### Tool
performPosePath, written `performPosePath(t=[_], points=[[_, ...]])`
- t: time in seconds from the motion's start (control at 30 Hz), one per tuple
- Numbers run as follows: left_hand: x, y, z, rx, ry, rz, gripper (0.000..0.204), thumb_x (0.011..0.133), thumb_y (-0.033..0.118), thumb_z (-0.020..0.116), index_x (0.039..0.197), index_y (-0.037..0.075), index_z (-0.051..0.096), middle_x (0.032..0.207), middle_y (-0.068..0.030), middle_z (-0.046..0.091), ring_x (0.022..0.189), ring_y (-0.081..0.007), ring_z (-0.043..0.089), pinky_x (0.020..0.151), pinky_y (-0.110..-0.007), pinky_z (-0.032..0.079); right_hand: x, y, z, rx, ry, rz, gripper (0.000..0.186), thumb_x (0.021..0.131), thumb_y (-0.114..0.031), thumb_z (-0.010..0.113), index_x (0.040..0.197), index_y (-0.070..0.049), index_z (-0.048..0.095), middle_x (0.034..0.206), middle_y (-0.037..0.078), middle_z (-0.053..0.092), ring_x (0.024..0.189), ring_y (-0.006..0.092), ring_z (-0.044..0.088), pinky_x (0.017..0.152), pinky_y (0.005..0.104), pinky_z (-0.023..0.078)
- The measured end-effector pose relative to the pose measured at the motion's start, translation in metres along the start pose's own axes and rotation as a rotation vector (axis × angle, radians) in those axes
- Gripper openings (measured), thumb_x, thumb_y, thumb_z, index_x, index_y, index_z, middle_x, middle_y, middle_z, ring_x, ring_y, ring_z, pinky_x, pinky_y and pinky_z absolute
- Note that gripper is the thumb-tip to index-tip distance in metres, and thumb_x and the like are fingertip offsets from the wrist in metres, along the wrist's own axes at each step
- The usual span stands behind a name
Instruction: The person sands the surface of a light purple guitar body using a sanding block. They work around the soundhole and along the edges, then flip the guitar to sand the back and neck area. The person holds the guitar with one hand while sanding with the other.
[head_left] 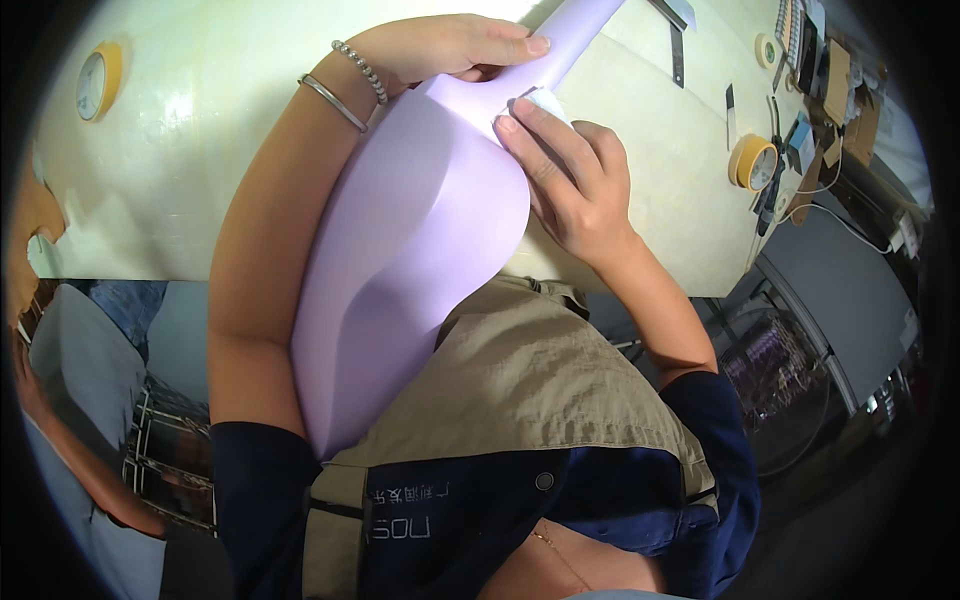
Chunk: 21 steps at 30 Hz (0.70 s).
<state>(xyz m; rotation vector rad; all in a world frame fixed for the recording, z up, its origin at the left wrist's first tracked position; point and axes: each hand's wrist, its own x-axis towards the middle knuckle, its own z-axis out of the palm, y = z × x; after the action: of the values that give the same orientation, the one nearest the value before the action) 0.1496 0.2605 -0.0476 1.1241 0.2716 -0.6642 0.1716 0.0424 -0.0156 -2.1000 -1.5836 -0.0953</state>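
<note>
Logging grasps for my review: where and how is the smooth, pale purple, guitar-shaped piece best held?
Probably by its slim, straight neck, from the left, thumb on top: it is far narrower than the broad, curved body, and the right hand, with a small white pad, occupies the right.

**Table, pale and glossy, with contents**

Table (160, 200): cream top, near edge and near right corner in view.

1. Tape roll (97, 82), yellow, flat, toward the left edge.
2. Dark metal strip (678, 50), far part of the surface, right of centre.
3. Slim dark strip (730, 115), toward the right edge.
4. Second tape roll (753, 162), yellow, by the right edge, just beside a black-handled tool (767, 208).
5. Small roll (767, 50), pale yellow, farther along the right edge.
6. Lilac body (400, 260), across the near edge; contact with the surface unclear.
</note>
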Motion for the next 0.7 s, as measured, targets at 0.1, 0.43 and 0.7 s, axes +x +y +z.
performPosePath(t=[0.1,0.43,0.7], points=[[-0.002,0.003,0.0,0.005,-0.015,-0.008,0.034,0.101,0.042,0.052,0.104,0.01,0.061,0.067,0.0114,0.04,0.055,0.0022,0.03,0.046,-0.016,0.027,-0.005,-0.01,-0.003,-0.007,-0.014,0.067,0.05,0.069,-0.011,0.073,0.119,-0.013,0.07,0.124,-0.003,0.065,0.078,0.0202,0.05,0.068,0.0284,0.044],[0.005,0.001,-0.004,0.058,-0.031,0.016,0.034,0.1,0.044,0.053,0.097,0.011,0.059,0.067,0.0113,0.04,0.056,0.0017,0.03,0.046,-0.017,0.027,-0.009,-0.007,-0.001,0.026,0.006,0.093,0.057,0.066,-0.006,0.072,0.122,-0.013,0.068,0.125,-0.001,0.064,0.081,0.0205,0.051,0.074,0.029,0.044],[0.0,0.004,-0.002,0.038,-0.004,-0.012,0.034,0.1,0.043,0.054,0.096,0.01,0.061,0.069,0.011,0.042,0.058,0.0021,0.033,0.048,-0.016,0.028,-0.012,-0.009,0.003,0.02,0.015,0.111,0.056,0.066,-0.005,0.072,0.122,-0.012,0.068,0.127,0.0,0.063,0.084,0.022,0.051,0.075,0.0301,0.043]])
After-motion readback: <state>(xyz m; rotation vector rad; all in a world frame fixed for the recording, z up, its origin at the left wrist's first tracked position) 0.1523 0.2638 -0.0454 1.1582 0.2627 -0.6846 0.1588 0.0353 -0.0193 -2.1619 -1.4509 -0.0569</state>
